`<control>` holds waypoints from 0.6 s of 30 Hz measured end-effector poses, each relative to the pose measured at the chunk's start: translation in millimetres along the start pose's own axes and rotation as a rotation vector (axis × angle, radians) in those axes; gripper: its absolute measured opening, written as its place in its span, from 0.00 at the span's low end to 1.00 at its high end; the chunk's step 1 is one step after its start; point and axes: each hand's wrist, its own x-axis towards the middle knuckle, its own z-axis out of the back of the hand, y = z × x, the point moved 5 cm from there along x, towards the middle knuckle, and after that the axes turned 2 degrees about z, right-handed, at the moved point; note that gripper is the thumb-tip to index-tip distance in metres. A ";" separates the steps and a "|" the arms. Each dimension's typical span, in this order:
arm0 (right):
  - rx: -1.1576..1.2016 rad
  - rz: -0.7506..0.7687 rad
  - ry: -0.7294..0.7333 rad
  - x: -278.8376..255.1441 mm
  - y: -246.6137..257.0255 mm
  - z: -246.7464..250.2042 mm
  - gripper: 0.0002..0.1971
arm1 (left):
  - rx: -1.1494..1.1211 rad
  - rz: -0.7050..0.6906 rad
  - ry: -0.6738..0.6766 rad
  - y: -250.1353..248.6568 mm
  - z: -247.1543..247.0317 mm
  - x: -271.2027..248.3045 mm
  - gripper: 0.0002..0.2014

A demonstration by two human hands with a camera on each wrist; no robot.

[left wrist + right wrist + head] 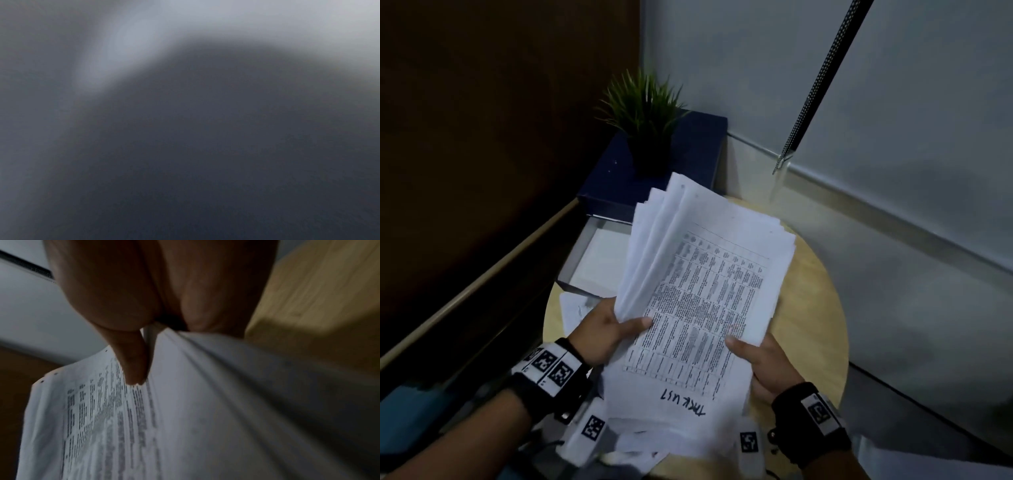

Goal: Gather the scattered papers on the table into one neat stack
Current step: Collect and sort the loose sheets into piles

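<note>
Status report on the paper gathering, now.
Left hand and right hand both grip the bundle of papers, lifted off the round table. Edges fanned, not squared. Loose sheets still lie below. Nothing in the way.

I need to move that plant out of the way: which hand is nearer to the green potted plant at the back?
Left. The left hand sits below the green potted plant; the right hand is farther off to the right.

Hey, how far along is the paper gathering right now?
Done: most sheets are collected in one bundle. In hand: left hand and right hand grip it above the round table, its edges fanned. Left: loose papers near the front edge and one sheet at left, then squaring.
</note>
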 end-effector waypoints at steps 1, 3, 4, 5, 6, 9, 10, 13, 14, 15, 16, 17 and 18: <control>-0.039 0.002 -0.019 -2.2 -3.9 4.9 0.22 | 0.061 0.000 0.025 4.4 -2.7 1.6 0.35; -0.124 0.039 -0.091 -6.5 -9.7 17.9 0.19 | 0.193 0.050 0.085 14.7 -10.6 3.0 0.27; -0.147 0.056 -0.135 -9.7 -11.3 24.3 0.18 | 0.233 0.086 0.116 24.2 -12.1 4.2 0.21; -0.158 0.078 -0.182 -13.4 -11.8 30.8 0.16 | 0.257 0.121 0.127 37.6 -10.4 5.9 0.15; -0.171 0.095 -0.239 -16.7 -14.0 42.3 0.16 | 0.287 0.166 0.122 49.9 -7.2 5.4 0.11; -0.166 0.122 -0.385 -27.0 -24.4 82.7 0.16 | 0.390 0.372 0.084 97.3 14.2 -0.9 0.06; -0.165 0.101 -0.456 -30.9 -31.9 99.7 0.19 | 0.418 0.431 0.058 110.4 23.5 -3.7 0.08; -0.181 0.015 -0.630 -36.0 -61.9 152.4 0.44 | 0.517 0.529 -0.038 138.4 45.6 -7.2 0.11; -0.195 -0.020 -0.678 -37.1 -72.0 165.9 0.43 | 0.556 0.551 -0.057 142.6 48.2 -6.7 0.10; -0.220 -0.061 -0.697 -40.9 -74.5 167.9 0.43 | 0.588 0.551 -0.072 145.7 47.6 -4.5 0.09; -0.219 -0.070 -0.709 -43.5 -77.1 166.2 0.46 | 0.615 0.553 -0.086 146.6 45.8 -1.6 0.09; -0.221 -0.057 -0.723 -46.4 -77.0 166.6 0.49 | 0.623 0.543 -0.103 149.8 43.5 3.5 0.08; -0.192 -0.038 -0.738 -49.3 -74.8 162.2 0.49 | 0.627 0.545 -0.111 152.4 39.9 9.6 0.06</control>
